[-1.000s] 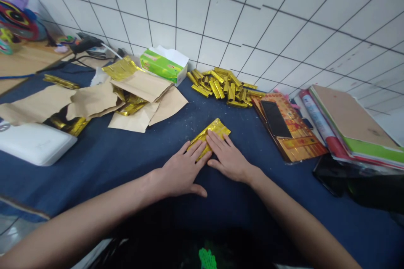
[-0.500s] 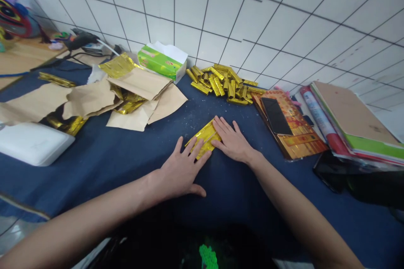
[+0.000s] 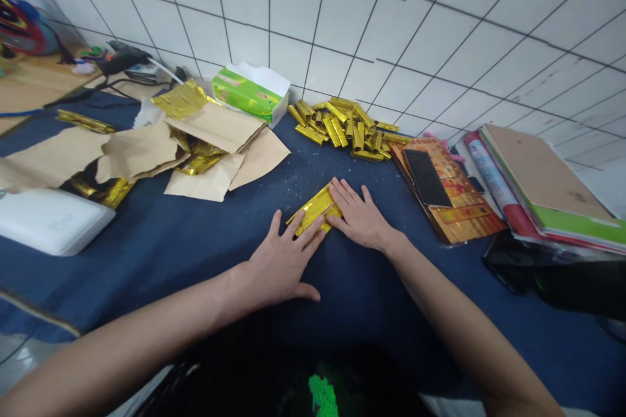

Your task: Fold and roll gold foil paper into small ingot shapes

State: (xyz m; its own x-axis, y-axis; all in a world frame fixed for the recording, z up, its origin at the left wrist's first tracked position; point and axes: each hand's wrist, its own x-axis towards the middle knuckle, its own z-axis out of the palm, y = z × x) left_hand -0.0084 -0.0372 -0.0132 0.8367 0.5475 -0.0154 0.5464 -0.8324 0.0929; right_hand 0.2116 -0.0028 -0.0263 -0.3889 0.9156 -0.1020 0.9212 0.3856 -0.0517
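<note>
A folded sheet of gold foil paper (image 3: 313, 208) lies on the dark blue tablecloth (image 3: 161, 241) in front of me. My left hand (image 3: 283, 260) lies flat with its fingers spread over the sheet's near left end. My right hand (image 3: 359, 216) lies flat too, fingers stretched out and pressing the sheet's right end. Neither hand grips anything. Behind the sheet, near the tiled wall, sits a heap of several folded gold foil pieces (image 3: 342, 130).
Torn brown paper (image 3: 215, 143) with loose gold foil lies at the left. A green tissue box (image 3: 249, 94) stands by the wall. A white box (image 3: 49, 221) sits at the left edge. A phone (image 3: 426, 177) rests on printed sheets, with stacked books (image 3: 548, 189) at the right.
The right hand slid up and right along the gold sheet, and the sheet now looks narrower, folded over. The left hand's fingers have spread a little; the camera tilted slightly.
</note>
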